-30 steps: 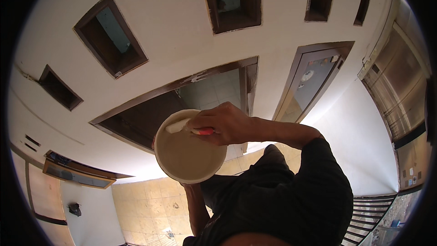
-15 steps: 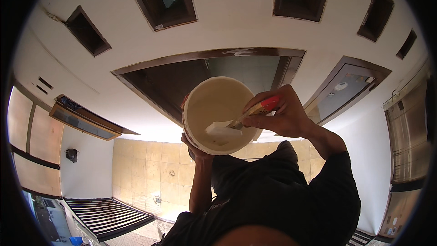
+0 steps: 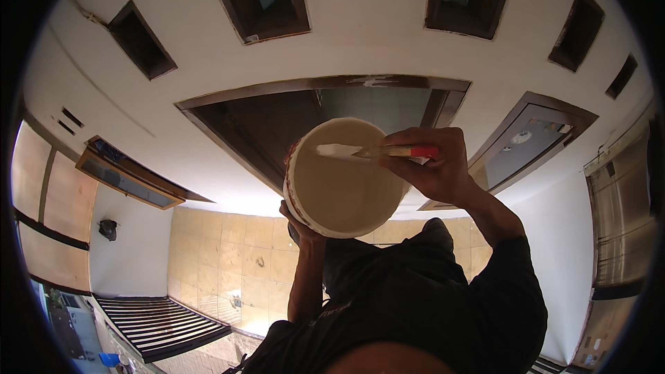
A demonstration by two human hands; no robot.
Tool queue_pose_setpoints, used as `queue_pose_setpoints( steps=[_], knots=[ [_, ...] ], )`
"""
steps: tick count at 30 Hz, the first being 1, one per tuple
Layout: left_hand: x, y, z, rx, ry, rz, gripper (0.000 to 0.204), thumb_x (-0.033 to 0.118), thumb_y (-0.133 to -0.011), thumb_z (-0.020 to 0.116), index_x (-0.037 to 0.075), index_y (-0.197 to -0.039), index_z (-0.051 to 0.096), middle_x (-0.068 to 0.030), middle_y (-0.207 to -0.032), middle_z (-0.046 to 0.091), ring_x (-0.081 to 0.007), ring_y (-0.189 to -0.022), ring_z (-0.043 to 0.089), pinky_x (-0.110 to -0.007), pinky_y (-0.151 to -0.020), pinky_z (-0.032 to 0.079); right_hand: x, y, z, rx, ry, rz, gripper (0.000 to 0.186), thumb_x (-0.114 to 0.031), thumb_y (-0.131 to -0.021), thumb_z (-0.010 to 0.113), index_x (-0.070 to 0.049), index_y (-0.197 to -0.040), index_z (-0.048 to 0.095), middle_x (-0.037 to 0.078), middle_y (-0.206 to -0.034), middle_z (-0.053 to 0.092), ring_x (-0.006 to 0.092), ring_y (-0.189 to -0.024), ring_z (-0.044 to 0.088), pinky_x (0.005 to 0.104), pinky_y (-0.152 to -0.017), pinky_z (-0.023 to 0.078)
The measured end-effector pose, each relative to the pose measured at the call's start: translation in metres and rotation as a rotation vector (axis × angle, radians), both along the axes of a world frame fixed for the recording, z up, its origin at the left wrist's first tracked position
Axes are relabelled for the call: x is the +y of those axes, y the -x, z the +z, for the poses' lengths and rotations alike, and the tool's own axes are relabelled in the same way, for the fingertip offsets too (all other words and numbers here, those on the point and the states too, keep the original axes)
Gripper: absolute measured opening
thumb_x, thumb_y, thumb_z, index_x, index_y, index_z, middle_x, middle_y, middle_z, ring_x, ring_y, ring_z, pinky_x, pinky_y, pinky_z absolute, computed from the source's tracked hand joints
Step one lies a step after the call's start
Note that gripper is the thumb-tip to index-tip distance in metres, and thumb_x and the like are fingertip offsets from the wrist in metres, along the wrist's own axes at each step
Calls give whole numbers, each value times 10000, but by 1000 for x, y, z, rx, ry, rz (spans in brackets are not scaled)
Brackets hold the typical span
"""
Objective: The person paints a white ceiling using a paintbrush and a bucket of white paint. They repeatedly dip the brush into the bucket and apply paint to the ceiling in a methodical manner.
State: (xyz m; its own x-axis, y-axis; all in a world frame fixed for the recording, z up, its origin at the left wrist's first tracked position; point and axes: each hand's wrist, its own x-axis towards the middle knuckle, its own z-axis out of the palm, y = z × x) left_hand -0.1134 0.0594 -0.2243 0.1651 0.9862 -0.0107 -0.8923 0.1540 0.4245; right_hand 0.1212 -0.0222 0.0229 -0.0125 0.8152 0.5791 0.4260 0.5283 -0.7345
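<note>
A round paint bucket (image 3: pixel 346 197), pale inside with reddish stains on its outer left side, is held up in front of my body. My left hand (image 3: pixel 303 223) grips it from the lower left; most of those fingers are hidden behind the bucket. Over the bucket's right rim, my right hand (image 3: pixel 433 163) is closed around the handle of a paintbrush (image 3: pixel 377 152). The handle is wooden with a red end. Its white-coated bristles point left, at the far part of the bucket's mouth; I cannot tell whether they touch the inner wall.
A white wall (image 3: pixel 374 48) rises ahead with a dark-framed doorway (image 3: pixel 374 107) and several recessed openings. A window (image 3: pixel 530 142) is at the right, another with a wooden frame (image 3: pixel 131 176) at the left. Below are beige floor tiles (image 3: pixel 235 242) and a black-barred railing (image 3: pixel 159 325).
The brush has moved from low in the bucket to its far side and now lies nearly level, bristles pointing left. My right wrist has turned. The bucket has shifted slightly right.
</note>
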Motion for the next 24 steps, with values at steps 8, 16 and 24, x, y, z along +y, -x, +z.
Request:
queue_pose_setpoints(
  steps=[8,16,24],
  knots=[
    [2,5,1,20,-1,-62,852,717,-895,428,93,-1474,396,-149,-1437,481,-323,-1271,510,-485,-1029,478,-8,-16,6,-176,-230,-262,235,-12,-811,788,32,-1030,714,147,-924,746,191,-821,736,293,-727,601],
    [4,13,4,71,-28,-57,853,716,-892,433,91,-1472,400,-148,-1434,486,-321,-1268,514,-482,-1027,480,40,-23,-38,565,-275,-231,207,27,-884,700,95,-1077,668,170,-1021,714,286,-922,711,413,-875,612],
    [-1,20,8,115,-15,-45,854,715,-890,437,89,-1470,403,-148,-1430,490,-319,-1265,517,-478,-1025,482,147,0,-70,627,-211,-287,217,-26,-871,740,65,-1062,698,133,-963,729,179,-898,703,285,-784,586]
  ],
)
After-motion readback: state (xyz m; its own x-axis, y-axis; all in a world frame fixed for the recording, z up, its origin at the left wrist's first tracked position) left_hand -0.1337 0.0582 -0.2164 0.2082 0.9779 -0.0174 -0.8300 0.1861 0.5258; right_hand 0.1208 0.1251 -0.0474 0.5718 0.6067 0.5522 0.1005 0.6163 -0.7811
